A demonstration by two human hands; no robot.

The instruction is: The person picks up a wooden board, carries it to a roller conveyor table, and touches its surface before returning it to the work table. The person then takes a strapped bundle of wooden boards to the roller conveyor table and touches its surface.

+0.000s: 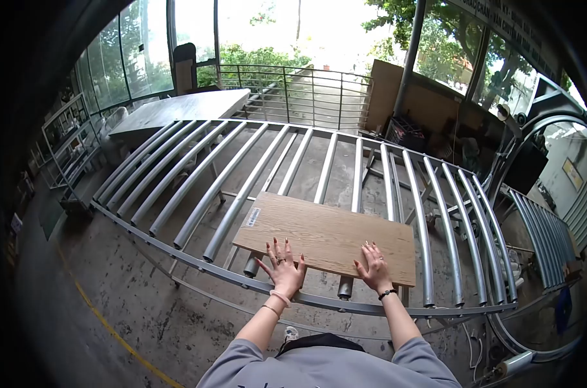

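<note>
A flat rectangular wooden board (326, 234) with visible grain lies across several metal rollers of a roller conveyor (242, 207). A white label (253, 216) with dark print is stuck near the board's left end. My left hand (283, 268), fingers spread, rests at the board's near edge, left of its middle. On the right part of the near edge, my right hand (374, 266) lies with its fingers stretched over the top face. Neither hand is wrapped round the board.
Behind the conveyor's left end stands a pale-topped table (183, 110). A metal railing (306, 97) runs along the back. Another roller section (540, 239) is at the right. A yellow line (112, 323) marks the concrete floor at left.
</note>
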